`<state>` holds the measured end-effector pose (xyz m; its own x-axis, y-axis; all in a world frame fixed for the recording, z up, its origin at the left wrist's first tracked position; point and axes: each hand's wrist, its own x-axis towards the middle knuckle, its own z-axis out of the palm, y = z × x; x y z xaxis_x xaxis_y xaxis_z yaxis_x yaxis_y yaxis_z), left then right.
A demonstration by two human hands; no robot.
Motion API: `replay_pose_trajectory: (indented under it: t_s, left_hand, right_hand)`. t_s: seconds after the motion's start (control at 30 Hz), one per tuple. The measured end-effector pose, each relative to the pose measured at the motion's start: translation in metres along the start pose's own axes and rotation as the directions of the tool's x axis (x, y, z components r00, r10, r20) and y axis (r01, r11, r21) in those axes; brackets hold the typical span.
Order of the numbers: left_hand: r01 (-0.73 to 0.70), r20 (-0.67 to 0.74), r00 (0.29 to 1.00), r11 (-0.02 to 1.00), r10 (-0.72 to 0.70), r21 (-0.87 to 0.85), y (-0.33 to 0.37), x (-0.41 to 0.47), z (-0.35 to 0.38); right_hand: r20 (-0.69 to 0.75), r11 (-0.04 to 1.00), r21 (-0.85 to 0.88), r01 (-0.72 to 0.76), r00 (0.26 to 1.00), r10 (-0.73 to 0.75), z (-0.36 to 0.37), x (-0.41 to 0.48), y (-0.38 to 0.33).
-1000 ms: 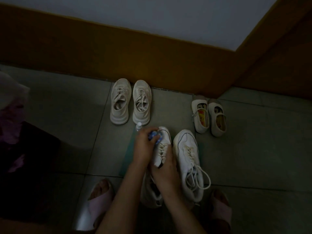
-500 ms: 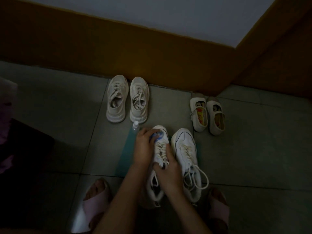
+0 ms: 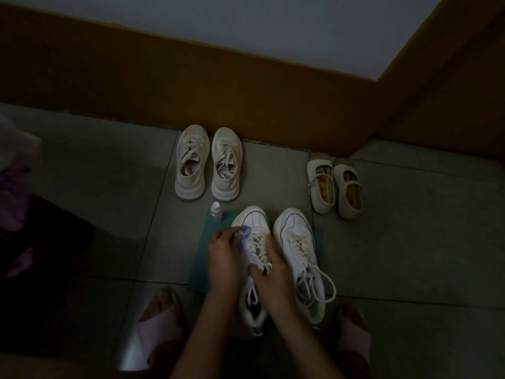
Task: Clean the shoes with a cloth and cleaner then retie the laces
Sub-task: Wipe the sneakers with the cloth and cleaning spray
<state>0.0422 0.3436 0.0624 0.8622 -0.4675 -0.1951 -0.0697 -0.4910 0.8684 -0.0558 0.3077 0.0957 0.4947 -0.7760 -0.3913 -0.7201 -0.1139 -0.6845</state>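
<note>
A white sneaker [image 3: 252, 222] lies on a teal mat [image 3: 200, 258] in front of me. My left hand [image 3: 222, 255] holds a small blue-and-white cloth [image 3: 243, 233] against the sneaker's left side near the toe. My right hand [image 3: 274, 280] grips the same sneaker over its tongue and laces. Its partner, a second white sneaker [image 3: 299, 250], lies just to the right with its laces loose. A small clear cleaner bottle [image 3: 215, 212] stands at the mat's far left corner.
A beige sneaker pair [image 3: 209, 165] sits by the brown skirting wall [image 3: 191, 86]. Small white strap shoes [image 3: 334, 184] lie at the right near the corner. My feet in pink slippers [image 3: 158, 326] flank the mat. A dark object with purple cloth [image 3: 24, 214] is at the left.
My left hand with the cloth has slid a little down the sneaker's left side. The sneaker has settled lower on the mat. My right hand keeps its grip.
</note>
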Motion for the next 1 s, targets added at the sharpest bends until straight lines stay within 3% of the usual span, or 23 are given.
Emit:
replay_pose_trajectory:
  t_s: [0.2,0.43,0.53,0.77,1.0]
  left_hand:
    - [0.005,-0.011,1.0,1.0,-0.005,0.003,0.004,-0.004,-0.006]
    - [-0.218,0.115,0.972,0.97,0.206,0.105,0.041,0.052,0.023]
    - [-0.212,0.12,0.973,0.971,0.199,0.113,0.03,0.053,0.027]
    - [-0.117,-0.064,0.991,0.993,0.118,0.025,0.019,0.027,0.025]
    - [-0.022,-0.126,0.992,0.999,0.027,0.04,0.006,0.016,0.023]
  right_hand:
    - [0.02,0.999,-0.029,0.018,1.0,-0.017,0.0,0.001,0.002]
    - [0.024,0.997,-0.052,0.062,0.998,-0.06,-0.001,0.003,0.006]
    - [0.027,0.998,-0.04,0.054,0.998,-0.052,-0.001,0.005,0.006]
    - [0.012,0.999,0.016,0.044,0.999,-0.044,0.0,0.005,0.006]
    - [-0.006,0.999,0.017,0.042,0.999,-0.042,0.0,0.005,0.006]
